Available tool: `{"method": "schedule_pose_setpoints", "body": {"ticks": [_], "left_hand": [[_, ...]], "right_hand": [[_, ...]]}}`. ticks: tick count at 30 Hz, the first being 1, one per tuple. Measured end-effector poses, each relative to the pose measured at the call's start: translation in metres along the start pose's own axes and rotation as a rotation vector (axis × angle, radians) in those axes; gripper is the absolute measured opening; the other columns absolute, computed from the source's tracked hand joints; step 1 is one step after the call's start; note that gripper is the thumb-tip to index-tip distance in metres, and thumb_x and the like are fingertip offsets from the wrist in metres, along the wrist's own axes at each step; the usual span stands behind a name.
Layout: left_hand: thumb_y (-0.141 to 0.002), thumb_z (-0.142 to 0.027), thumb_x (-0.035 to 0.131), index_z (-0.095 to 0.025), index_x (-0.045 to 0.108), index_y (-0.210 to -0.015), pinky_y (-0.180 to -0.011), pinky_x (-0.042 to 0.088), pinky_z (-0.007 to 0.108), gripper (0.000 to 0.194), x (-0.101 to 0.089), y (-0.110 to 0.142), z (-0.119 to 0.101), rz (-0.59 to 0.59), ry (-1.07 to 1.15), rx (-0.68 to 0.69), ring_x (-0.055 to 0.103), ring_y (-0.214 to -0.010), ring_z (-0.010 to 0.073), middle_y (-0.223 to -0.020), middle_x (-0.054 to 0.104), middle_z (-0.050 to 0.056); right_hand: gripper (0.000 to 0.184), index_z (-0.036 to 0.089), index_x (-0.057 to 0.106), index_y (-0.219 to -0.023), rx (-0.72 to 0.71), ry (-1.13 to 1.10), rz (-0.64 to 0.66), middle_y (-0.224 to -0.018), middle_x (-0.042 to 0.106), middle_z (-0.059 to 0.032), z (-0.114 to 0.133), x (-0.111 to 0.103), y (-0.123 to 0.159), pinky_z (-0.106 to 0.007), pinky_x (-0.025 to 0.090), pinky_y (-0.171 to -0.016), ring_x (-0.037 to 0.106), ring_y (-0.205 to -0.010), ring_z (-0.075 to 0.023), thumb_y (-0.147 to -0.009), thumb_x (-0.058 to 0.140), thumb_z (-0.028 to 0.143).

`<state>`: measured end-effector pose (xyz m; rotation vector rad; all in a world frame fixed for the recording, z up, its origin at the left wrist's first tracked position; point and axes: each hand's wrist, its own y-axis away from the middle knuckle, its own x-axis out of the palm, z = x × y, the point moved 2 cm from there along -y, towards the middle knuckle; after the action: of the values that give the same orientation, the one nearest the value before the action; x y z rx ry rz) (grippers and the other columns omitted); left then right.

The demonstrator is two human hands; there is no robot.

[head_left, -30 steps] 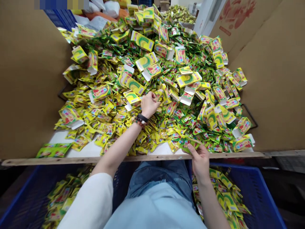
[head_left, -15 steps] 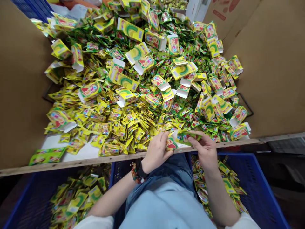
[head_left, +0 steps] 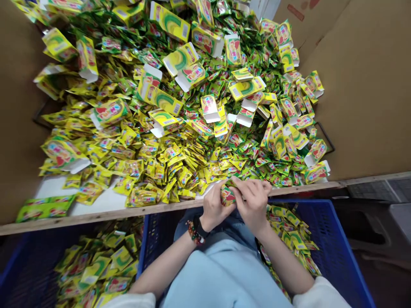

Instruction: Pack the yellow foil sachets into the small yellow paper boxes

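Note:
A small printed box (head_left: 227,196), yellow, green and red, is gripped in my left hand (head_left: 212,205) just over the wooden front edge of the table. My right hand (head_left: 253,204) is closed around the box's right end, its thumb and fingers pressed together there. Those fingers cover that end, so I cannot see the flap or the green sachet. Behind both hands lies a heap of yellow and green sachets (head_left: 183,156), with open-ended boxes (head_left: 189,77) of the same print scattered on top.
Cardboard walls (head_left: 362,98) flank the heap. A joined strip of green sachets (head_left: 45,208) rests at the front left corner. Below the wooden edge (head_left: 105,218) stand blue crates (head_left: 340,248) with filled boxes (head_left: 99,269), on either side of my lap.
My right hand has moved left against the box in my left hand. The green sachet it held beside the box is now hidden. The view has shifted slightly.

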<state>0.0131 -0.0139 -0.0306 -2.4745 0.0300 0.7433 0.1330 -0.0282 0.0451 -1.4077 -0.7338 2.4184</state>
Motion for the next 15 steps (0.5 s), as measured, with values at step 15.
{"method": "schedule_pose_setpoints", "body": {"ticks": [15], "left_hand": [[-0.091, -0.031, 0.049, -0.020, 0.029, -0.144, -0.083, 0.055, 0.041, 0.058, -0.0012, -0.0017, -0.0015, 0.030, -0.035, 0.068, 0.067, -0.099, 0.0277, -0.113, 0.065, 0.016]], "right_hand": [[0.055, 0.027, 0.043, -0.144, 0.026, -0.105, 0.159, -0.117, 0.072, -0.0052, 0.0036, 0.0054, 0.0087, -0.055, 0.014, -0.111, 0.054, -0.124, -0.0260, -0.092, 0.041, 0.010]]}}
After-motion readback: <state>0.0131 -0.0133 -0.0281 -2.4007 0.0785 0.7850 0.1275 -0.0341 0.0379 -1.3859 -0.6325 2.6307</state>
